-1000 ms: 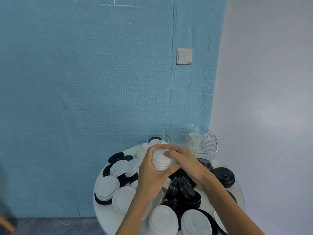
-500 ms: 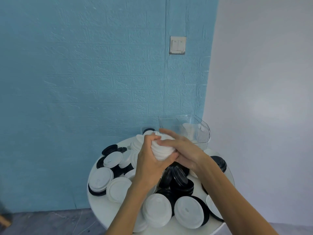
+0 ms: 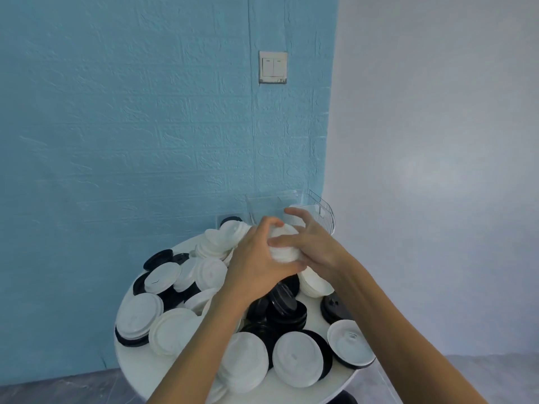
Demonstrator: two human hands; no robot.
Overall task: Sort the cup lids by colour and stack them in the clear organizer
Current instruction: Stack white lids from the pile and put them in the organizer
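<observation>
Just above frame centre, the left hand (image 3: 256, 258) and right hand (image 3: 313, 243) hold a short stack of white lids (image 3: 284, 246) between them; the left curls round its near side with the thumb over the top, the right wraps the far side with the forefinger raised; both are closed on the stack, neither spread wide. The organizer (image 3: 291, 208) stands just behind the hands at the far edge of the table (image 3: 140, 371), towards the upper right of the pile; a few white lids seem to lie inside it, though the clear walls make that hard to read. Loose white and black lids (image 3: 287, 309) crowd the lower half of the frame, unsorted. The step in hand looks like squaring up a white stack before stowing it; next, by my reckoning, it must be carried over the near wall and set down level on the white side, so nothing tips; most sorting remains.
</observation>
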